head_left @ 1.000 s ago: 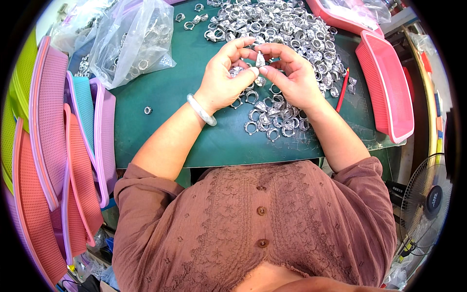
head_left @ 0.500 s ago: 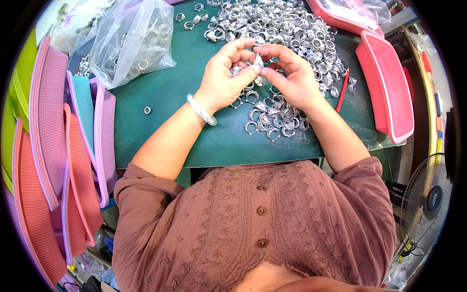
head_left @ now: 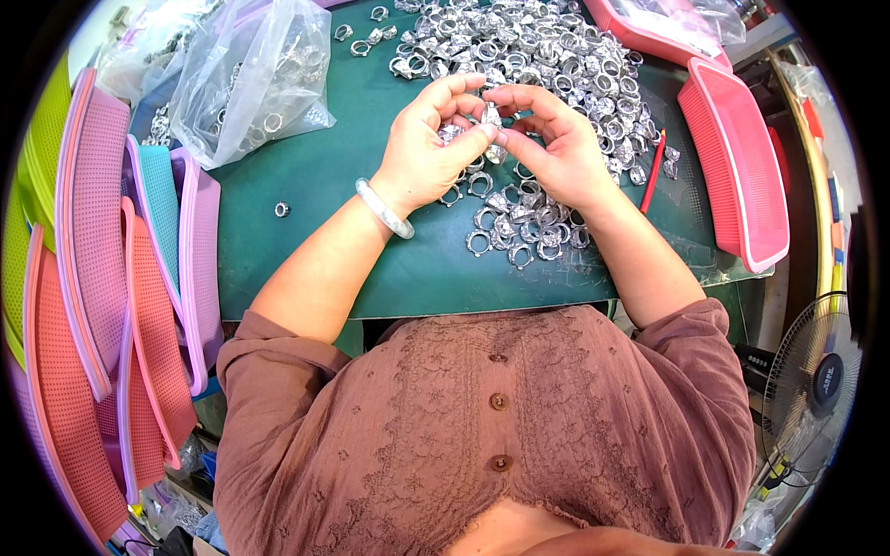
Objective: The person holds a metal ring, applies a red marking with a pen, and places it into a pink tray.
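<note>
Silver ring (head_left: pixel 492 115): one, held above the counter (head_left: pixel 389 278) at the ring heap's (head_left: pixel 547 51) near side.
Fingers: I see left hand (head_left: pixel 431 144) and right hand (head_left: pixel 563 150) both pinching it.
Slip risk: a loosened fingertip, I judge, could drop it among lookalikes.
Heap: too many rings for me to count.
Right of heap: one red pencil (head_left: pixel 654 173), two pink baskets (head_left: pixel 712 171).
Left of heap: one lone ring (head_left: pixel 278 210), well apart.

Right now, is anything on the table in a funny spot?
One small silver ring sits alone on the green table, left of the left hand, away from the ring pile. It looks odd because most others are heaped together.
</note>
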Demonstrator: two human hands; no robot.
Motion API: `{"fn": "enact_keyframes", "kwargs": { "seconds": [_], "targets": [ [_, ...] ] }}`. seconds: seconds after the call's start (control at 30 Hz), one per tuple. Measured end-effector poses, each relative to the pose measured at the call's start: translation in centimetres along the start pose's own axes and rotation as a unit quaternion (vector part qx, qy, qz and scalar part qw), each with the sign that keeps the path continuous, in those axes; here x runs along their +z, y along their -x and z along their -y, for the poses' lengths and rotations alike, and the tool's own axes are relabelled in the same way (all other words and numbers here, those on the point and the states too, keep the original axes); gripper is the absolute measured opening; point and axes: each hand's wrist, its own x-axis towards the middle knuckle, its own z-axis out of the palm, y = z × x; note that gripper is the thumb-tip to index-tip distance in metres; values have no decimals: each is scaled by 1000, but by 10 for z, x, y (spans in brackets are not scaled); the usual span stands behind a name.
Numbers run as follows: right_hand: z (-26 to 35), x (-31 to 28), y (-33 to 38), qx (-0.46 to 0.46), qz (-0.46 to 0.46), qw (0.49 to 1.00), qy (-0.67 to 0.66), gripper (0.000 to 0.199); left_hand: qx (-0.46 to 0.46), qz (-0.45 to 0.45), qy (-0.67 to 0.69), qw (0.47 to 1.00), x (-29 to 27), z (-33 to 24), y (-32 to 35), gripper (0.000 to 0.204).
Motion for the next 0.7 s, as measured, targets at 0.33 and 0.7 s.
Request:
{"fn": "enact_keyframes", "kwargs": {
  "seconds": [0.33,0.7],
  "targets": [
    [6,1,0,22,-3,1000,-17,35,62,-22,-111,992,1,-2,1,54],
    [3,0,-1,30,-8,999,-35,34,89,-39,-94,991,2,-4,-1,50]
  ]
}}
